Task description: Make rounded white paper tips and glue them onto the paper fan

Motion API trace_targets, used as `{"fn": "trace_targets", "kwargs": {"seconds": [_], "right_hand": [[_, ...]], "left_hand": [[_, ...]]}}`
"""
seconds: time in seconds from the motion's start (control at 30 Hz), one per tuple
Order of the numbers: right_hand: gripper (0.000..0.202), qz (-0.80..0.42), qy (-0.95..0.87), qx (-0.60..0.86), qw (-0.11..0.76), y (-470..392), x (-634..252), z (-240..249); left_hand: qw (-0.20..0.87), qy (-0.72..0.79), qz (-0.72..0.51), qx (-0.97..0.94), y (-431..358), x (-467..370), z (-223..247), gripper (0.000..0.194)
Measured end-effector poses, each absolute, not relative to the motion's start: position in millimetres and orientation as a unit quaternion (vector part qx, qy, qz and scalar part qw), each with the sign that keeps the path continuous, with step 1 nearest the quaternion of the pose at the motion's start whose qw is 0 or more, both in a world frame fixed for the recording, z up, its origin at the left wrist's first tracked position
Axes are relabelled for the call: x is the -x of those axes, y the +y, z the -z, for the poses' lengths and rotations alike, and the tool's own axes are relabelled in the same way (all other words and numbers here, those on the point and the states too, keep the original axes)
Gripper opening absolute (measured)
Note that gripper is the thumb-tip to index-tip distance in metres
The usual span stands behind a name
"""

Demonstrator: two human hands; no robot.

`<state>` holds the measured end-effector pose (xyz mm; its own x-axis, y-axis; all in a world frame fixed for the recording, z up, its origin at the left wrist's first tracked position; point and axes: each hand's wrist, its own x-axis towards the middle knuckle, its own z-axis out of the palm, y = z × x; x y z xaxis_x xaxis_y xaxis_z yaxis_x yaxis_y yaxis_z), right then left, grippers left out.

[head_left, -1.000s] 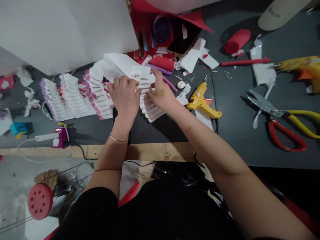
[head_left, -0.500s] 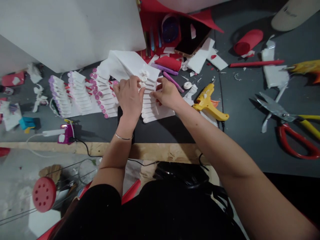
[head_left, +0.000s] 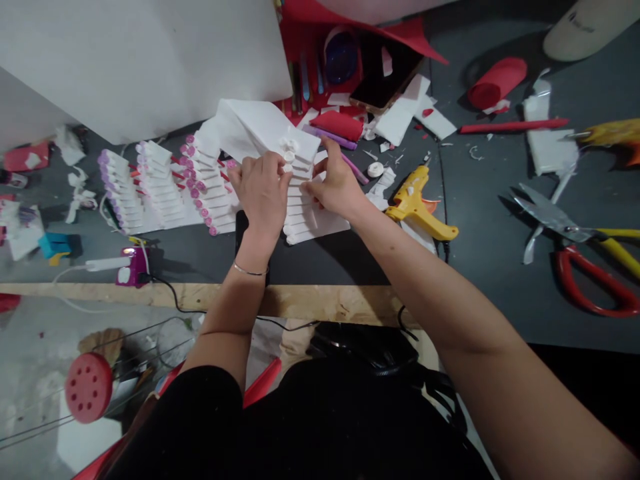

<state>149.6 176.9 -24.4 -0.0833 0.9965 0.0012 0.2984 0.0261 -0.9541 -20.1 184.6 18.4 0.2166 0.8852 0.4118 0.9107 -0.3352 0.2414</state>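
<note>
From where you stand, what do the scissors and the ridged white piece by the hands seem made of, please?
Scissors: seemingly metal blades, with a greyish sheen; handles probably glossy plastic, showing highlights. Ridged white piece: likely matte paper or card, given its thin edges.

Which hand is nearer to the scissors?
The right hand. It is left of the scissors, with a yellow glue gun lying between them. The left hand is farther left still, on the far side of the right hand from the scissors.
</note>
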Motion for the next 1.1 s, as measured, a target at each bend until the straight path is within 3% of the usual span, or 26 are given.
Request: {"fn": "trace_targets", "kwargs": {"seconds": [0.33,0.5,0.73,1.1], "right_hand": [[0.101,-0.37,-0.67,0.52,0.379,179.0,-152.0,34.2],[0.101,-0.397,-0.644,0.536,0.374,176.4,-152.8,27.3],[0.099,-0.438,-0.586,0.552,0.399,173.9,-151.0,15.3],[0.102,-0.457,-0.569,0.559,0.395,172.7,-151.2,13.3]], "left_hand": [[-0.013,-0.618,0.203,0.759,172.5,7.2,-41.5,0.018],[-0.016,-0.619,0.223,0.753,169.9,12.3,-45.4,0.025],[-0.007,-0.542,0.233,0.807,159.8,25.3,-38.8,0.016],[-0.002,-0.543,0.264,0.797,160.1,30.1,-31.4,0.027]]}}
